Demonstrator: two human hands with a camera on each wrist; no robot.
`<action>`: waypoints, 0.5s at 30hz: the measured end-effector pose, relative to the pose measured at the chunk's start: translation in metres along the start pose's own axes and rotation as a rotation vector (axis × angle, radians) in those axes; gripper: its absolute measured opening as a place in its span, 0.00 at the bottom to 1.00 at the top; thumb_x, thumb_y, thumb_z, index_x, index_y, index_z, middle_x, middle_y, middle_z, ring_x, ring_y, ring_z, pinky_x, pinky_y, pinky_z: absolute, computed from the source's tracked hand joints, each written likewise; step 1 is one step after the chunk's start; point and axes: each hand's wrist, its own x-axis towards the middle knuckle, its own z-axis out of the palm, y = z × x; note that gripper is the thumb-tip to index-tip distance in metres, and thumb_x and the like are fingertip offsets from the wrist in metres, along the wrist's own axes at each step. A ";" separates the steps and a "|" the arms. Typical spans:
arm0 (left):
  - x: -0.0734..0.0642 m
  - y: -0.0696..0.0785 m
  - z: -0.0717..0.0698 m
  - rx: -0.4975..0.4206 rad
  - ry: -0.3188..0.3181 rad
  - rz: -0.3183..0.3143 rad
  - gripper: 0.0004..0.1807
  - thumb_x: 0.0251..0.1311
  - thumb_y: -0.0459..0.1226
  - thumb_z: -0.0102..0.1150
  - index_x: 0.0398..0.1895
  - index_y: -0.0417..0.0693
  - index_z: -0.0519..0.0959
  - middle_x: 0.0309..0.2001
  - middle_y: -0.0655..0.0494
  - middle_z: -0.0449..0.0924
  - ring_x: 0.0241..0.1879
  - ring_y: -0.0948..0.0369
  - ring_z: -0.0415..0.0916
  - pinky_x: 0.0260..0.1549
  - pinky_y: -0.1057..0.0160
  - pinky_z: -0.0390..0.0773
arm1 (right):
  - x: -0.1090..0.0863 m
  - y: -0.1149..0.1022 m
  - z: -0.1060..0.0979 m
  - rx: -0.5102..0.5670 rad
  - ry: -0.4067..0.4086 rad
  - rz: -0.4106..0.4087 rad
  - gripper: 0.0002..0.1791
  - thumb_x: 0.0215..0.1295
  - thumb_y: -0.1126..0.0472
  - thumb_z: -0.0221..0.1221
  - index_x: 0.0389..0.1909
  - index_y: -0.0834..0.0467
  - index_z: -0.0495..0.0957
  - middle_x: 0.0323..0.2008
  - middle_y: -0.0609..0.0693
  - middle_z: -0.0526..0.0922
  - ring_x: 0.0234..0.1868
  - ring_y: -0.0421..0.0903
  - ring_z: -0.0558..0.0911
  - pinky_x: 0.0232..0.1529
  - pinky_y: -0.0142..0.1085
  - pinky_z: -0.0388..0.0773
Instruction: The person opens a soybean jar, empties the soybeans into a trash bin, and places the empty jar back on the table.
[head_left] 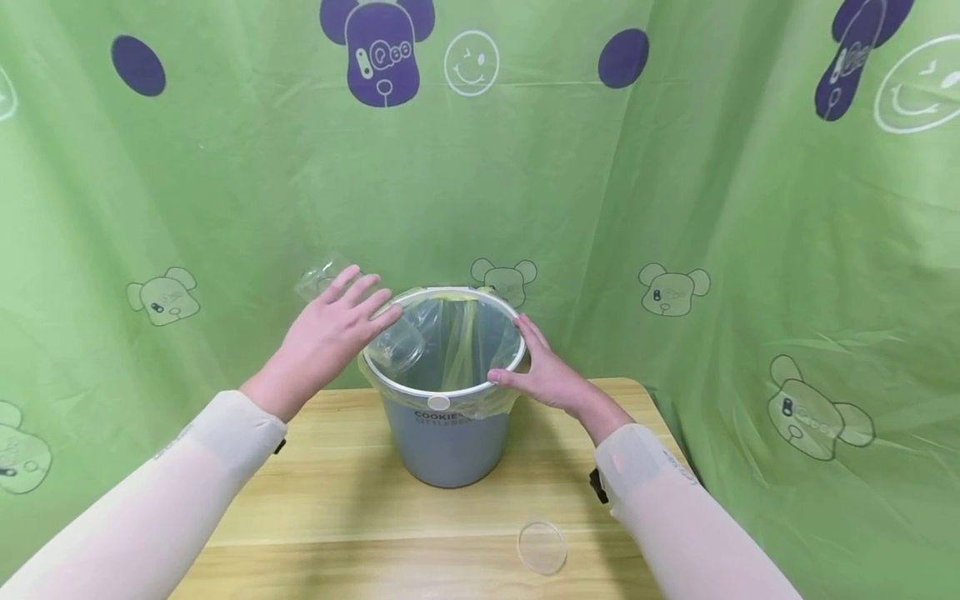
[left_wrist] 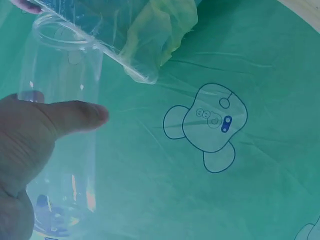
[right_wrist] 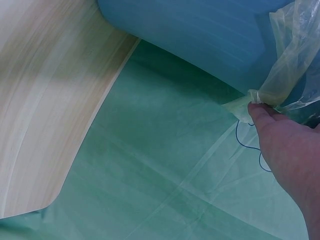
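Green cloth with printed bears hangs behind and around the wooden worktop [head_left: 337, 492], and on the worktop, near its far edge, stands a grey bin [head_left: 447, 442] lined with a thin yellowish bag [head_left: 450, 342]. Our left hand [head_left: 330, 329] holds a clear plastic bottle [left_wrist: 62, 125] at the left side of the bin's rim; the thumb and fingers are curled around its body, so this grip is closed on the bottle. The long axis of the bottle is tilted, with the open mouth toward the inside of the bin and the bottom pointing away, to the far left. Our right hand [head_left: 547, 375] rests on the right side of the rim, and its fingertips [right_wrist: 262, 112] pinch the edge of the bag. A small clear lid [head_left: 542, 547] lies near the front edge of the worktop, closer to our right arm.
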 end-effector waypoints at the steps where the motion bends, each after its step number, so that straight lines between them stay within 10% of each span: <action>1: 0.001 0.000 0.000 -0.018 -0.007 -0.014 0.37 0.52 0.21 0.64 0.66 0.57 0.75 0.63 0.52 0.78 0.70 0.47 0.67 0.79 0.45 0.53 | 0.000 0.000 0.000 -0.002 0.001 -0.001 0.68 0.52 0.35 0.70 0.81 0.43 0.33 0.82 0.40 0.26 0.82 0.64 0.42 0.77 0.65 0.44; 6: 0.004 0.001 0.000 -0.125 -0.073 -0.163 0.36 0.51 0.22 0.65 0.64 0.56 0.75 0.60 0.51 0.79 0.66 0.46 0.68 0.74 0.41 0.58 | 0.002 0.001 0.001 0.000 0.002 -0.004 0.66 0.53 0.36 0.70 0.81 0.43 0.33 0.81 0.39 0.26 0.82 0.63 0.42 0.77 0.65 0.44; 11: 0.003 -0.001 0.002 -0.073 -0.018 -0.108 0.35 0.51 0.20 0.63 0.62 0.55 0.76 0.59 0.51 0.79 0.67 0.47 0.68 0.76 0.44 0.56 | 0.003 0.003 0.002 0.007 0.000 -0.002 0.66 0.54 0.37 0.70 0.81 0.42 0.33 0.81 0.38 0.26 0.82 0.63 0.41 0.77 0.65 0.44; 15: 0.006 0.002 0.001 -0.173 -0.114 -0.199 0.37 0.49 0.28 0.71 0.66 0.56 0.74 0.62 0.51 0.78 0.67 0.46 0.67 0.73 0.40 0.57 | 0.002 0.004 0.002 0.006 -0.001 -0.006 0.67 0.52 0.36 0.70 0.81 0.42 0.33 0.81 0.39 0.26 0.82 0.63 0.41 0.77 0.66 0.44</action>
